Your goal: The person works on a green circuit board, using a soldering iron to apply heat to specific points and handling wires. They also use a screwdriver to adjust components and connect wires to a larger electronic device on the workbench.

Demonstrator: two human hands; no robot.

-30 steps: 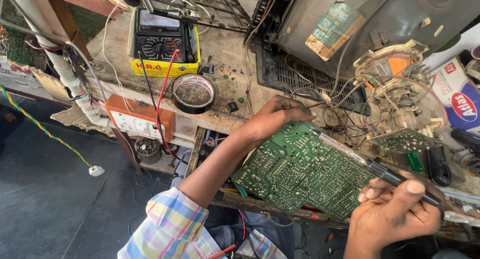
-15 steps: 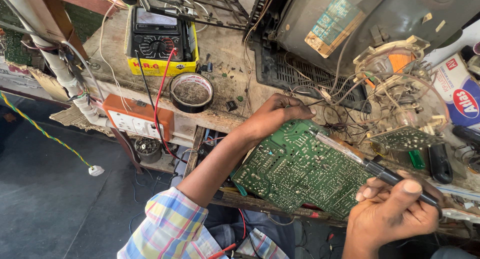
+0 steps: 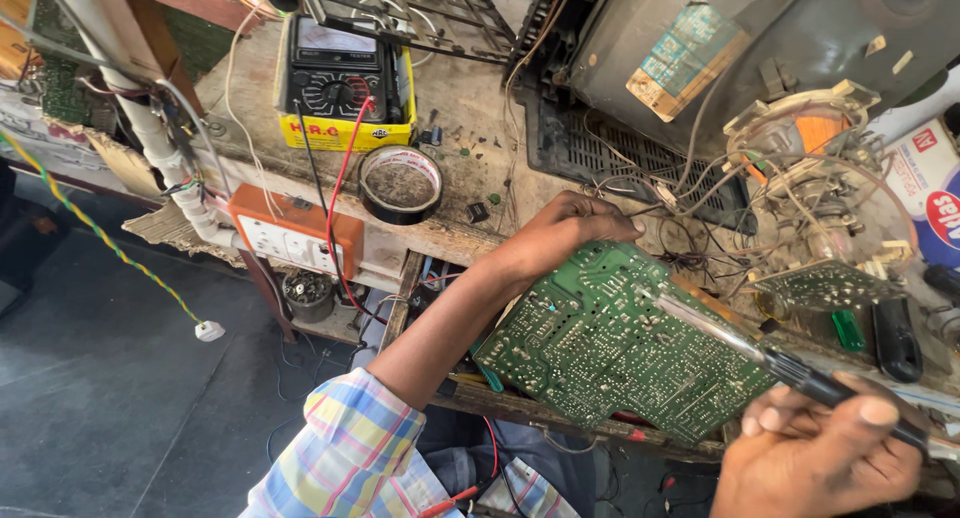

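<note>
**Inspector:** State where the circuit board lies and which way it runs.

**Me:** The green circuit board (image 3: 615, 353) lies solder side up, propped at the front edge of the table (image 3: 470, 128). Its long axis runs from lower left to upper right in the head view. The far end points at the back of the grey television set (image 3: 720, 48).

**Inspector:** Left hand?

**Me:** My left hand (image 3: 565, 233) rests on the board's upper left corner, fingers curled over the edge. That grip is closed on the board and steadies it.

**Inspector:** Right hand?

**Me:** My right hand (image 3: 820, 458) has its grip closed around the black handle of a soldering iron (image 3: 770, 358). The iron's axis runs from lower right to upper left, across the board's right half. Its metal tip points up-left and sits over the board; I cannot tell whether it touches.

**Inspector:** Surroundings?

**Me:** A yellow-cased meter (image 3: 345, 83) and a roll of black tape (image 3: 400, 183) sit on the table, well apart from the board. An orange socket box (image 3: 295, 228) hangs on the table's front.
</note>
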